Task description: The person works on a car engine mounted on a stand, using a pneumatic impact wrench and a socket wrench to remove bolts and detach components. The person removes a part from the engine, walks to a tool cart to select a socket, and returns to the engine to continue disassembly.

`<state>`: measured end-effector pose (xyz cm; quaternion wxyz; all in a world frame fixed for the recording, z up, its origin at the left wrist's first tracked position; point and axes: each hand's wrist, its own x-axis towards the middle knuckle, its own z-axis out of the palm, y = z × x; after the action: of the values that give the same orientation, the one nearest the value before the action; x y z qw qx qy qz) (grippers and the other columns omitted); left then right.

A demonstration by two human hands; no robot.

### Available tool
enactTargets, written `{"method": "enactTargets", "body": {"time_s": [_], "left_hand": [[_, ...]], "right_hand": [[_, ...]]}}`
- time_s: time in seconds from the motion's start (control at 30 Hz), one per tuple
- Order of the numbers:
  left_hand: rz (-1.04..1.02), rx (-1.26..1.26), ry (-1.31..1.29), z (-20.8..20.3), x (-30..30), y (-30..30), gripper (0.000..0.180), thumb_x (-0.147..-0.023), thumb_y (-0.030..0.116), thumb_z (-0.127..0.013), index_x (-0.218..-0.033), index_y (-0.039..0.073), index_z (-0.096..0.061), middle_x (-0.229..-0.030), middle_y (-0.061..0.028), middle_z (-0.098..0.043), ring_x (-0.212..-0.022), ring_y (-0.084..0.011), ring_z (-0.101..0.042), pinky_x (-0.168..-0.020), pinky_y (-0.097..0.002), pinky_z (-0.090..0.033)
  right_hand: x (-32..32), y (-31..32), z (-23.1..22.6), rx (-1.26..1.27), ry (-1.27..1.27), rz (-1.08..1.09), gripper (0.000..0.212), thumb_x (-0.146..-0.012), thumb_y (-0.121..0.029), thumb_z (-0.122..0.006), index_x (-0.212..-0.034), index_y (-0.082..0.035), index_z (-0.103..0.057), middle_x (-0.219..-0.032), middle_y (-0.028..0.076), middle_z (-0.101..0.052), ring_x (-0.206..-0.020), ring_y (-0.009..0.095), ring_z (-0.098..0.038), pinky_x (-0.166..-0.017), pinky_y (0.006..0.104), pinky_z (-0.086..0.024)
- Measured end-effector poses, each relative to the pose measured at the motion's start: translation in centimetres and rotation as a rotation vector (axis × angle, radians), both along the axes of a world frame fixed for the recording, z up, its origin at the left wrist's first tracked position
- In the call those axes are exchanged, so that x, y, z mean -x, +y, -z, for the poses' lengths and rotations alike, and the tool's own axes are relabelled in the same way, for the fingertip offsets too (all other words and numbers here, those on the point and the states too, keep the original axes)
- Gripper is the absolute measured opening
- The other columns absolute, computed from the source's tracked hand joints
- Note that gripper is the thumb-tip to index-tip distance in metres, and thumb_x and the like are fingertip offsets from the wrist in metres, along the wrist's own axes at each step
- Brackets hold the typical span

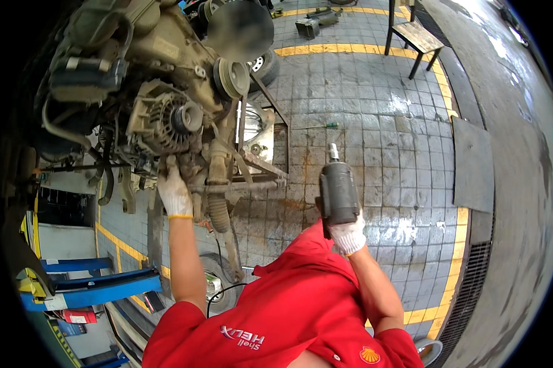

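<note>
My right hand (348, 233), in a white knit glove, grips a dark impact wrench (340, 193) with a silver socket (333, 152) on its nose. The wrench is held over the tiled floor, to the right of a greasy engine (166, 49). My left hand (175, 191), gloved too, reaches up to the engine just below the alternator (163, 119). Its fingers are closed against the parts there; what they hold is hidden. Right of the alternator sits a grooved pulley (230, 78).
A metal frame (279, 144) stands beside the engine. A screwdriver (330, 125) lies on the tiles. Blue metal arms (98, 294) extend at the lower left. A wooden chair (417, 38) and a flat dark sheet (471, 162) are on the right. A floor grate (470, 288) runs along that side.
</note>
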<state>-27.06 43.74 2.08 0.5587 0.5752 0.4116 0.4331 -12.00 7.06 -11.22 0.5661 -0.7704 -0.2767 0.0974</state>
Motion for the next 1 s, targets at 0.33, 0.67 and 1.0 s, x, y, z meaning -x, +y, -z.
{"method": "enactTargets", "body": {"time_s": [0.33,0.67,1.0], "left_hand": [[0.419,0.35,-0.443,-4.8,-0.7,-2.1,0.064,-0.105,0.053,-0.048,-0.157,0.017,-0.047,-0.159,-0.0092,-0.05,-0.142,-0.0364,-0.048,-0.116,-0.0596,-0.036],[0.091,0.311,-0.268,-6.3,-5.6,-2.8,0.091,-0.096,0.086,-0.041,-0.165,0.026,-0.036,-0.167,-0.0076,-0.039,-0.151,-0.0332,-0.037,-0.119,-0.0593,-0.027],[-0.368,0.3,-0.416,-7.9,-10.4,-4.8,0.084,-0.095,0.083,-0.046,-0.158,0.027,-0.048,-0.161,-0.004,-0.048,-0.147,-0.0323,-0.044,-0.117,-0.0595,-0.037]], "right_hand": [[-13.0,3.2,0.0,-0.007,0.169,0.056,0.037,-0.096,-0.03,-0.077,-0.121,-0.006,-0.068,-0.104,0.013,-0.075,-0.089,0.031,-0.073,-0.079,0.0419,-0.059],[-28.5,16.6,-5.3,-0.168,0.302,-0.069,0.068,-0.088,-0.045,-0.086,-0.135,-0.001,-0.061,-0.12,0.014,-0.073,-0.107,0.026,-0.07,-0.09,0.0384,-0.058],[-42.3,35.1,-14.1,-0.625,0.342,-0.2,0.047,-0.091,-0.032,-0.084,-0.123,-0.001,-0.069,-0.113,0.011,-0.074,-0.101,0.019,-0.068,-0.092,0.0343,-0.055]]}}
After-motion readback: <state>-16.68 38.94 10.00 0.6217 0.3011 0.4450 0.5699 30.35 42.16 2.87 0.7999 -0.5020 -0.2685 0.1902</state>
